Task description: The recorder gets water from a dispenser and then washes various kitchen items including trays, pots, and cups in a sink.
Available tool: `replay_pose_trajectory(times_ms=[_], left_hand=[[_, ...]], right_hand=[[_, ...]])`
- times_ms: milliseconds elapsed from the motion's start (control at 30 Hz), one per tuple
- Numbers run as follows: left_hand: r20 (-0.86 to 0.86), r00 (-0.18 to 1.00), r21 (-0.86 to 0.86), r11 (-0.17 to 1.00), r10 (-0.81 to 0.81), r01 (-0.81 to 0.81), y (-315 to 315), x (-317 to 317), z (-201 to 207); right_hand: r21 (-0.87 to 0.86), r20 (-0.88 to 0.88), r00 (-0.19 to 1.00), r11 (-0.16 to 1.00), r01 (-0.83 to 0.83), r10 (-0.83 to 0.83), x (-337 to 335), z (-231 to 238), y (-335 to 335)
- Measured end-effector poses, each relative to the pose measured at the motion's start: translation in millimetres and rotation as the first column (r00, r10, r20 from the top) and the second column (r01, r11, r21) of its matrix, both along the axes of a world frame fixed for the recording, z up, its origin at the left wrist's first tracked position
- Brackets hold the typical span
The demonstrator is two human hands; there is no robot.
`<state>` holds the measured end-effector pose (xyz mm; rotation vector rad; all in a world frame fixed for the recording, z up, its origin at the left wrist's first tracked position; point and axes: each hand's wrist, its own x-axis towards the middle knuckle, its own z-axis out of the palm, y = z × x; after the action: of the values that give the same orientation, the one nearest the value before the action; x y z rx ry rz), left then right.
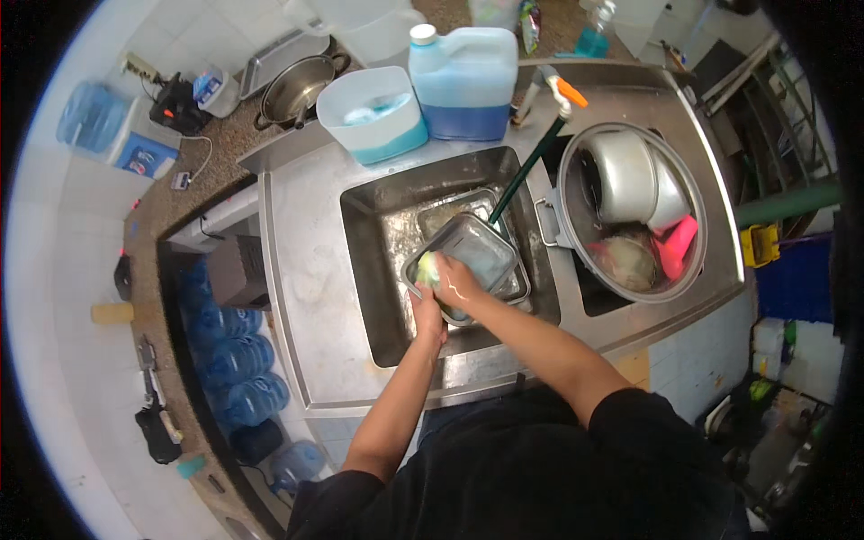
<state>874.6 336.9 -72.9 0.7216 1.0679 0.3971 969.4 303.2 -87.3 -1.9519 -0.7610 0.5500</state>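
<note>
Over the sink (360,243), a rectangular metal pan (483,241) is tilted, with suds inside. My left hand (427,315) grips its near-left rim. My right hand (457,283) is closed round a pale yellow-green sponge (427,269) and presses it against the inside of the pan's left wall; white foam runs over the wrist. Beneath lies at least one more metal pan (447,209), partly covered by the first. A dark green hose (526,171) slants down from the tap to the pan's far edge.
Behind the sink stand an open white tub (371,112) of blue liquid and a large jug (463,85), also with blue liquid. The tap has an orange lever (571,93). At right, a clear round basin (564,193) holds metal pots (627,175) and a pink item (677,246).
</note>
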Motion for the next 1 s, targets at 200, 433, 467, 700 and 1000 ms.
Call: replay_pose_trajectory(times_ms=[200,433,467,700,1000], left_hand=[[-0.124,0.992,0.165,0.986,0.031,-0.01,-35.5,-17.8,17.1],[0.018,0.986,0.206,0.964,0.166,-0.166,-21.9,-15.1,5.2],[-0.026,0.983,0.183,0.968,0.182,-0.174,-26.0,-3.7,6.2],[-0.034,0.986,0.492,0.856,-0.166,0.161,-62.8,30.1,37.0],[0.169,0.977,-0.046,0.989,-0.131,0.141,37.7,-25.0,-17.0]], right_hand=[[-0.121,0.638,0.765,0.993,-0.009,0.085,51.6,-55.0,-35.2],[-0.508,-0.074,0.857,0.721,-0.472,0.509,13.6,10.4,-48.0],[-0.381,-0.141,0.909,0.826,-0.416,0.393,6.2,11.7,-41.6],[0.141,-0.66,0.74,0.989,-0.051,0.132,36.4,19.7,-31.2],[0.412,-0.91,0.036,0.895,0.17,0.412,87.0,53.8,-75.3]])
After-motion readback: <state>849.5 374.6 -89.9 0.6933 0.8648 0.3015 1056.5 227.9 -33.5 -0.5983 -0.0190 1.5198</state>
